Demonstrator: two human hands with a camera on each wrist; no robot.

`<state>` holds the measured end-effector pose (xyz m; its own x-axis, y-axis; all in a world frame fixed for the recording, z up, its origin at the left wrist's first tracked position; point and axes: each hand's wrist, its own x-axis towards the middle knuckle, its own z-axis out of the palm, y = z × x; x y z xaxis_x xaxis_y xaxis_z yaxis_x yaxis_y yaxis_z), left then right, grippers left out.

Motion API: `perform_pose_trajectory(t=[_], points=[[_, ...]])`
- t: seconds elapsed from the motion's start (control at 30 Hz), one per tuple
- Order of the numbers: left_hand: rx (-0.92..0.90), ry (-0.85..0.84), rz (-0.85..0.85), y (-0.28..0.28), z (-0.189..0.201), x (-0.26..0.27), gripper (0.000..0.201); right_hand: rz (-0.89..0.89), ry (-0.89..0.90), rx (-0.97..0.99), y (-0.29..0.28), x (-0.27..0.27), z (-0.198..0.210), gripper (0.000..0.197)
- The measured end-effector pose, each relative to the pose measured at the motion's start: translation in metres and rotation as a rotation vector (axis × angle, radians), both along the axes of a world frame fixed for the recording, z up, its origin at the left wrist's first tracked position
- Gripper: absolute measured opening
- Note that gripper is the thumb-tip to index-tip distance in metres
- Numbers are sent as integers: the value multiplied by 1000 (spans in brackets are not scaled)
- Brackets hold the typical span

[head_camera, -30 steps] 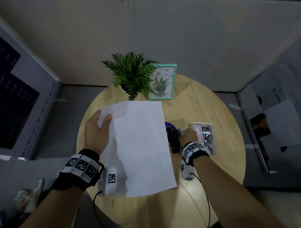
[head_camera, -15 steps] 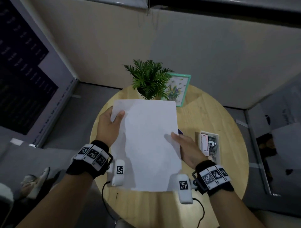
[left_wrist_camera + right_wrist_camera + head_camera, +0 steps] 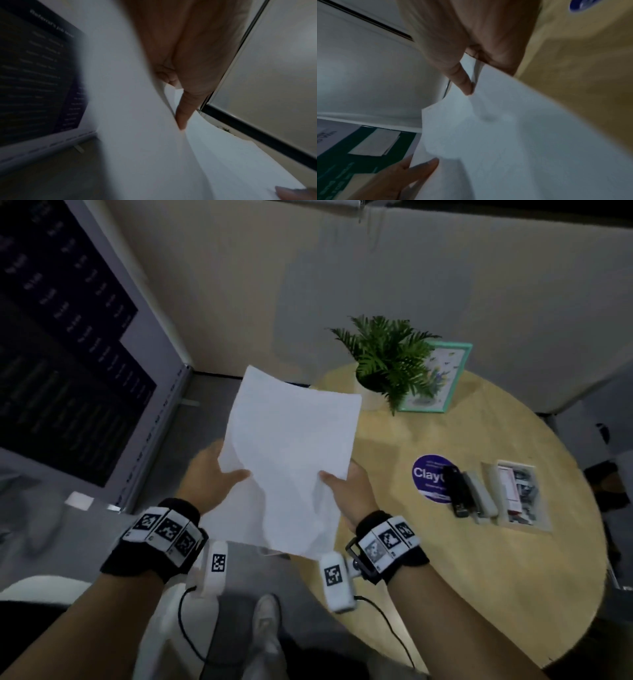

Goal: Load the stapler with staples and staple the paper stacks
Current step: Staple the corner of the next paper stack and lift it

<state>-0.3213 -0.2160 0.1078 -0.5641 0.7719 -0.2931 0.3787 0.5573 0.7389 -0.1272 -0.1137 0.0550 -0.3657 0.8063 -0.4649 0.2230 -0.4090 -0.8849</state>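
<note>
Low in the frame, the left hand (image 3: 209, 477) and right hand (image 3: 349, 491) now both pinch the paper (image 3: 291, 460), lifted off the table (image 3: 428, 559) toward the left. The right hand has left the stapler (image 3: 457, 491), lying at mid-right, so stapling likely waits.

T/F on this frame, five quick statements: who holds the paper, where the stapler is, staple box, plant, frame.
1. Both hands hold the paper. True: left hand and right hand each pinch a side edge.
2. The paper lies flat on the table. False: it is lifted, mostly off the left edge of the table.
3. The stapler is in the right hand. False: it lies on the table, partly over a purple sticker.
4. The staple box sits right of the stapler. True.
5. The plant stands beside a picture frame. True.
</note>
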Motion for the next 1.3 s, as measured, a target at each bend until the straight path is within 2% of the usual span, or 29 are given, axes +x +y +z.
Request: perform_pose_trajectory(t=[0.1, 0.2, 0.33, 0.4, 0.47, 0.6, 0.7, 0.93, 1.0, 1.07, 1.1, 1.17, 1.3], points=[[-107, 103, 18, -29, -16, -56, 37, 107, -57, -63, -44, -69, -27, 40], [-272, 150, -49, -49, -37, -102, 36, 213, -169, -107, -88, -127, -67, 55], [-466, 176, -204, -56, -84, -139, 55, 261, -241, -250, -129, -163, -120, 43], [-510, 217, -285, -50, -114, -145, 61, 194, -347, -377, -144, -169, -156, 42], [-547, 188, -349, -40, -150, -146, 61, 165, -421, -436, -154, -170, -194, 36], [-593, 170, -436, -13, -224, -138, 59, 95, -485, -519, -154, -170, -267, 47], [-624, 113, -460, 12, -277, -128, 60, 144, -545, -509, -140, -164, -315, 53], [-701, 108, -479, 47, -367, -108, 56, 75, -603, -621, -114, -141, -383, 52], [-682, 113, -448, 50, -383, -104, 55, 39, -614, -593, -115, -145, -399, 60], [-653, 99, -414, 52, -392, -104, 54, -34, -617, -551, -115, -145, -422, 85], [-637, 92, -402, 52, -393, -104, 54, -60, -596, -570, -115, -144, -435, 87], [-634, 77, -383, 50, -391, -106, 54, -35, -547, -613, -115, -141, -446, 71], [-677, 76, -375, 45, -376, -119, 59, -42, -507, -599, -111, -139, -408, 61]])
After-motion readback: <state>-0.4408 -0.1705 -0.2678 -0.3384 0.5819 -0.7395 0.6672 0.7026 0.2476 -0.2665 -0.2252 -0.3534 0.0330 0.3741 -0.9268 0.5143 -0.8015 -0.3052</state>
